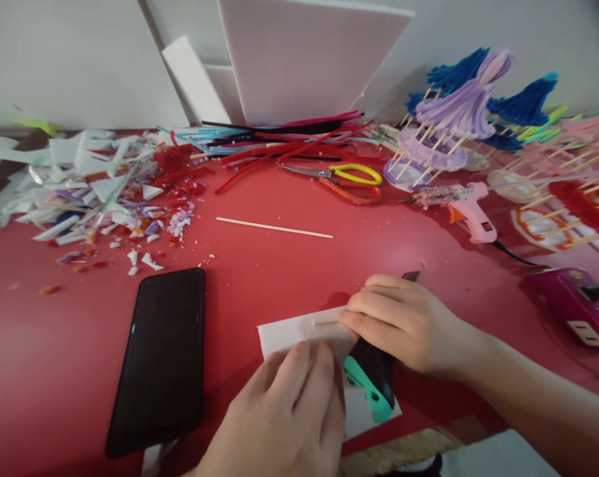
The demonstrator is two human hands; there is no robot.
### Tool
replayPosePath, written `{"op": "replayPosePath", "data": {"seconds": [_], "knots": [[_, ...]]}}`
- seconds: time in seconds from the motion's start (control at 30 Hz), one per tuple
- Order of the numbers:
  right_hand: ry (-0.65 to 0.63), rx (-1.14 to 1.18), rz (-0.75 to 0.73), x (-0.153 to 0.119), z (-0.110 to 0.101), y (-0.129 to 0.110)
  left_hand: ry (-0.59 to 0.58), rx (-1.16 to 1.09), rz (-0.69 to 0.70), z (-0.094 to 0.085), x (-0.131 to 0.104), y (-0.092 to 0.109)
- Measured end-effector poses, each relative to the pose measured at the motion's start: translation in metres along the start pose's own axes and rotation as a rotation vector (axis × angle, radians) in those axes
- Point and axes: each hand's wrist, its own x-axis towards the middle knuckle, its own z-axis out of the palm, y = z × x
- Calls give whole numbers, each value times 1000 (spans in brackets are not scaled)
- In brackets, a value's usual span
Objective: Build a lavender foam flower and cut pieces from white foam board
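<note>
A white foam sheet lies at the table's near edge under both hands. My left hand rests on it, fingers together and curled down; their tips are partly hidden. My right hand is closed at the sheet's upper right, its fingers on a short thin wooden stick whose free end points left over the sheet. Under my right palm and beside my left fingers lies a black and teal tool, perhaps a cutter. A dark pointed tip shows beyond the right knuckles.
A phone lies left. Another wooden stick lies ahead, with scissors and pipe cleaners behind. Foam scraps are heaped back left. Right are a pink glue gun, fuzzy stick-framed models and a purple power block.
</note>
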Motion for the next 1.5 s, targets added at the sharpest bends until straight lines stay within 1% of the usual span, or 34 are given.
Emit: {"op": "replayPosePath", "data": {"seconds": [0.1, 0.23, 0.5, 0.73, 0.9, 1.1, 1.17, 1.2, 1.27, 1.33, 1.37, 1.4, 1.43, 1.47, 1.5], "knots": [[-7, 9, -1, 0, 1, 1, 19, -2, -18, 3, 3, 0], [-7, 9, -13, 0, 1, 1, 29, -3, -55, 6, 0, 2], [-18, 0, -9, 1, 1, 1, 43, 40, -51, 7, -4, 4], [-3, 6, 23, 0, 1, 1, 105, 21, -58, 10, -3, 4], [-2, 17, 30, -4, 0, 4, 82, 24, -45, 11, -2, 4], [34, -4, 50, -11, 1, 12, 69, 26, -51, 10, -4, 4], [82, 0, 42, -18, -1, 13, 101, 27, -61, 10, -4, 4], [129, 0, 52, -23, -4, 12, 129, 29, -69, 10, -4, 4], [237, 0, 109, -33, -13, 8, 152, 25, -79, 10, -4, 4], [312, 20, 211, -41, -24, 0, 149, 18, -90, 10, -4, 5], [377, 48, 239, -42, -29, -4, 145, 14, -93, 10, -4, 6], [354, 103, 354, -41, -32, -7, 138, 13, -95, 11, -3, 6], [425, 167, 502, -38, -33, -9, 136, 14, -96, 11, -3, 6], [478, 279, 585, -33, -33, -9, 136, 17, -94, 11, -3, 6], [581, 462, 643, -26, -30, -8, 137, 20, -87, 10, -3, 6]]}}
